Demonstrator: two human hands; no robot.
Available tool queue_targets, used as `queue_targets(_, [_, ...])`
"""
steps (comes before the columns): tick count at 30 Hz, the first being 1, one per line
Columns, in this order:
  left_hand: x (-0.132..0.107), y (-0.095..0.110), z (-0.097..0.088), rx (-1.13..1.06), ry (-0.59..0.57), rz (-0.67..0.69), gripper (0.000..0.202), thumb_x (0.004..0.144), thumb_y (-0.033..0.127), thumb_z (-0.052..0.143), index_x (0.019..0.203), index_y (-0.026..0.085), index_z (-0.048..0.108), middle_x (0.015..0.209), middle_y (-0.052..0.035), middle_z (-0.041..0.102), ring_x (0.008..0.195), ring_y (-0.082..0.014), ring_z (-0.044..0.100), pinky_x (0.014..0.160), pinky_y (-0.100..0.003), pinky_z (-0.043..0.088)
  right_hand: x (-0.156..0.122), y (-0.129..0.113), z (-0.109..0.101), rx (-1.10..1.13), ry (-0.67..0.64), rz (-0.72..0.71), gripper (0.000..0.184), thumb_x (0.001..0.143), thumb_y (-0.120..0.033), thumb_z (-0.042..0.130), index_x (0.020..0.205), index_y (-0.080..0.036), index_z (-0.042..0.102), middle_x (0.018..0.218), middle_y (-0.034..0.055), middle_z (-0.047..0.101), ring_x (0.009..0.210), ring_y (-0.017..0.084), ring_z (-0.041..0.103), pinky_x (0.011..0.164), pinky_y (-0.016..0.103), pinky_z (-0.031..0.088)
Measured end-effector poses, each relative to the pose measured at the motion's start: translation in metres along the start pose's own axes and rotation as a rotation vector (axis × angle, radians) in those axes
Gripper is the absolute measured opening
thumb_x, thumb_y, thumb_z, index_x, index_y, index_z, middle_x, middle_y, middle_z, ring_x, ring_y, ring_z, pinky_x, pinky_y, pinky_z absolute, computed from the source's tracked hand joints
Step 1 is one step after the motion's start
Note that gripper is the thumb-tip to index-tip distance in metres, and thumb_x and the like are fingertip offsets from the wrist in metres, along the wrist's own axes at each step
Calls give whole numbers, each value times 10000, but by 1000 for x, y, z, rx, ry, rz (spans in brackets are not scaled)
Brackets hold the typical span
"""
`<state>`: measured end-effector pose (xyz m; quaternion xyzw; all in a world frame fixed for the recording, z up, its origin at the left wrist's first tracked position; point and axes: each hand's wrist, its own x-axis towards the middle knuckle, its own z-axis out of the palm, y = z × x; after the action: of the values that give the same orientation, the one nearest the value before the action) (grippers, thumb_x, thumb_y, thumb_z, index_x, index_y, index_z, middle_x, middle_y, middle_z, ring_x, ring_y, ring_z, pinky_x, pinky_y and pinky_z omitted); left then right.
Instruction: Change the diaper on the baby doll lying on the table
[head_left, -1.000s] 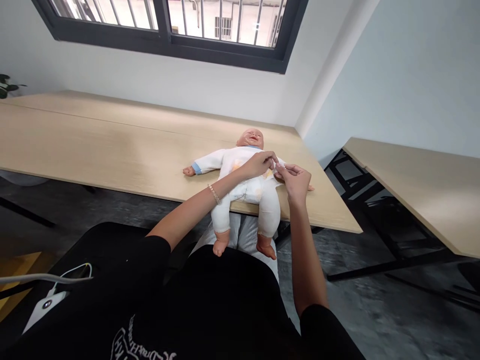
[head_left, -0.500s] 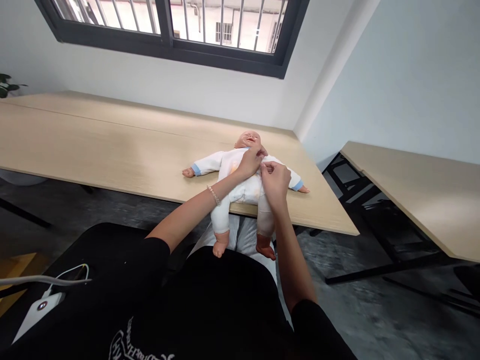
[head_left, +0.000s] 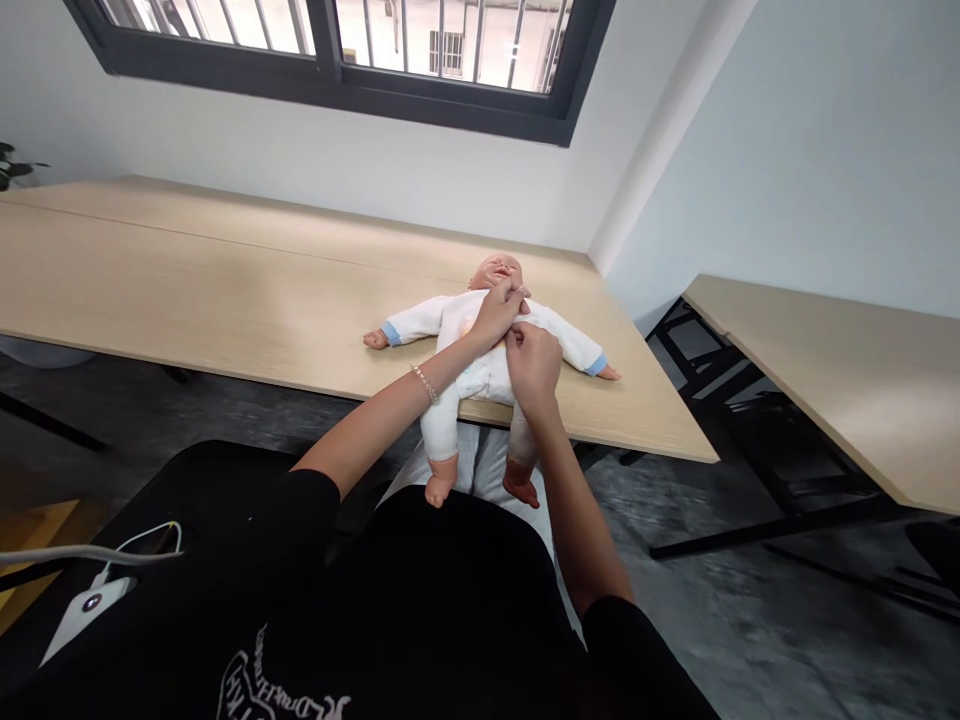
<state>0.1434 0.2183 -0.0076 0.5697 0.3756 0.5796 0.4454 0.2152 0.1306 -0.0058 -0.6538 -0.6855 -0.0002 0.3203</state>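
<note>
Wooden table, doll on back; left hand pinches onesie collar, right hand pinches chest, both moved up.

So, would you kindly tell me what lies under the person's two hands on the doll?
The left hand and right hand are on the upper chest of a baby doll in a white suit. The fabric directly beneath them is covered, so its details cannot be seen.

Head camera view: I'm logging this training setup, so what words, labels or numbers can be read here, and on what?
White lettering on the black shirt: too warped and cut off to read. Small round mark on the white cabled device: too small to read. No other readable text shows.
</note>
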Motion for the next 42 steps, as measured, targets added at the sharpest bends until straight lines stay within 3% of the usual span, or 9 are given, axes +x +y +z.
queue_targets(7, [-5,12,-6,60,31,74,292,1003,138,463,725,179,547,654,2,591,711,-128,595,777,-234,456,-18,-6,3,-73,-25,-126,310,1022,-217,418,976,-100,701,913,166,712,823,248,639,744,312,429])
queue_targets(14, [-82,23,-41,601,-35,430,225,1006,320,496,930,179,655,1000,-83,714,1043,-231,631,1000,-369,458,-29,2,10,30,-2,-272,292,918,-141,435,1051,-109,692,1047,154,731,1005,279,672,887,346,497])
queue_targets(17, [-99,23,-52,798,-114,341,379,1053,346,361,1166,169,677,1252,-111,699,1260,-259,576,1152,-443,366,-28,8,7,260,30,-252,303,961,-229,420,1022,-141,703,1035,130,746,983,260,695,912,353,517])
queue_targets(20, [-102,27,-56,876,-259,206,502,1087,379,214,1444,234,536,1496,-49,564,1464,-233,419,1258,-495,207,-25,16,-2,582,136,-156,320,983,-318,410,1001,-163,689,998,103,757,950,231,718,894,338,544])
queue_targets(24, [-103,31,-54,1009,-409,200,512,1088,424,222,1514,261,457,1602,-31,436,1548,-245,269,1278,-551,93,-23,25,-6,479,225,-130,353,987,-347,403,1065,-158,691,1107,127,744,1044,264,695,984,410,516])
queue_targets(30, [-104,21,-53,1003,-253,288,376,1047,304,336,1284,138,576,1561,-209,401,1505,-301,328,1251,-525,216,-28,19,10,156,49,-218,475,1013,-218,277,1326,-79,606,1243,190,693,1138,284,650,1041,434,454])
queue_targets(34, [-103,14,-71,797,-81,310,232,1009,252,377,1100,175,576,1304,-160,587,1327,-246,507,1169,-409,378,-32,17,11,106,11,-294,473,1014,-178,286,1380,-107,577,1318,154,668,1262,265,589,1144,453,356])
queue_targets(38, [-106,-1,-108,809,114,232,268,1003,242,340,1036,178,598,1133,-144,659,1148,-258,595,1083,-410,442,-33,19,11,120,18,-271,436,1014,-178,319,1298,-120,644,1304,136,680,1249,255,599,1152,431,344])
queue_targets(42, [-102,-19,-135,932,-36,39,306,960,196,370,1056,166,660,1152,-157,698,1125,-294,618,1057,-447,456,-31,18,12,119,28,-254,424,1018,-195,336,1251,-103,677,1272,145,694,1210,279,620,1105,440,383])
